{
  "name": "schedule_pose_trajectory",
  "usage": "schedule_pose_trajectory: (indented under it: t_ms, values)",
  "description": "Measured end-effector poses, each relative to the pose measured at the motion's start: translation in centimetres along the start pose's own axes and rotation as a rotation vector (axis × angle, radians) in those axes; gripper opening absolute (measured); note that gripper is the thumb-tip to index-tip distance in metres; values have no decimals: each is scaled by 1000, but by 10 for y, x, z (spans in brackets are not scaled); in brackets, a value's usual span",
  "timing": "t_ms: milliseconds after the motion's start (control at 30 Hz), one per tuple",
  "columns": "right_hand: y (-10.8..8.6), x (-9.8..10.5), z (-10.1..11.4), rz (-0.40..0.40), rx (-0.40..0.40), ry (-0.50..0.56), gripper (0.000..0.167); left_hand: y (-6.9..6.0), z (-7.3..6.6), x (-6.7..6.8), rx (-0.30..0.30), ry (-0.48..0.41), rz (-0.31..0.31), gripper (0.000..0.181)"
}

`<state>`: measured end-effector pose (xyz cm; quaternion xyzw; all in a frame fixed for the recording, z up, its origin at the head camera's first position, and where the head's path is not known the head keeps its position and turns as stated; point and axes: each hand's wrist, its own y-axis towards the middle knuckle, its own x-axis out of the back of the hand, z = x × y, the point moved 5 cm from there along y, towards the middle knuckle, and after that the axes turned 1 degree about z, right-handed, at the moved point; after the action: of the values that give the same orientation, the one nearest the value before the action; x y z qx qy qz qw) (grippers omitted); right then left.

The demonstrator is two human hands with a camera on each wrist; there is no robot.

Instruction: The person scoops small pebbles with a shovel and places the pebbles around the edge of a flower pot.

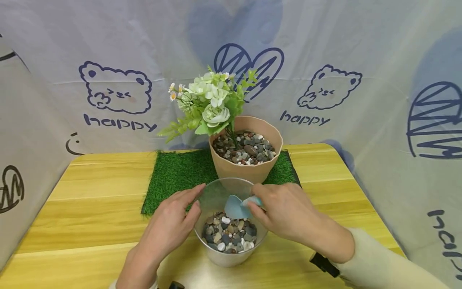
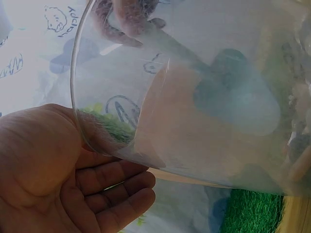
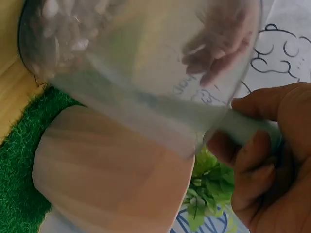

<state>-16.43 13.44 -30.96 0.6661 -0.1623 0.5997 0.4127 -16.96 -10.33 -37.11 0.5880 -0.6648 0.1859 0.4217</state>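
A clear container (image 1: 227,259) stands on the table with mixed pebbles (image 1: 231,237) in its bottom. My right hand (image 1: 288,210) grips the handle of a small pale blue trowel (image 1: 236,208) at the container's right rim. The trowel's blade (image 2: 243,99) is inside the container, above the pebbles, and its handle (image 3: 248,127) runs into my curled fingers. At the container's left side is my left hand (image 1: 171,220), its fingers loosely extended by the rim. In the left wrist view, that hand's palm and fingers (image 2: 116,194) lie against the outside wall.
Behind the container, a peach flowerpot (image 1: 242,172) sits on a green artificial-grass mat (image 1: 177,176). It holds pebbles (image 1: 252,150) and a bunch of white and green flowers (image 1: 214,114). Printed cloth (image 1: 173,48) surrounds the wooden table (image 1: 90,200).
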Motion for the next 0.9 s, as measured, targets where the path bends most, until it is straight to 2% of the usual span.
schedule_pose_trajectory:
  t_ms: [133, 367, 533, 733, 900]
  values:
    - [2, -7, 4, 26, -44, -63, 31, 0, 0, -1, -4, 4, -4, 44]
    - [9, -17, 10, 82, -127, -78, 40, 0, 0, 0, -5, 8, -6, 44]
    - [15, -23, 14, 125, -185, 2, 40, 0, 0, 0, 1, 9, -2, 44]
    - [19, -32, 14, 147, -240, 100, 28, 0, 0, 0, -4, 9, -11, 44]
    - [19, -33, 16, 144, -220, 189, 16, 0, 0, 0, -11, 7, -23, 44]
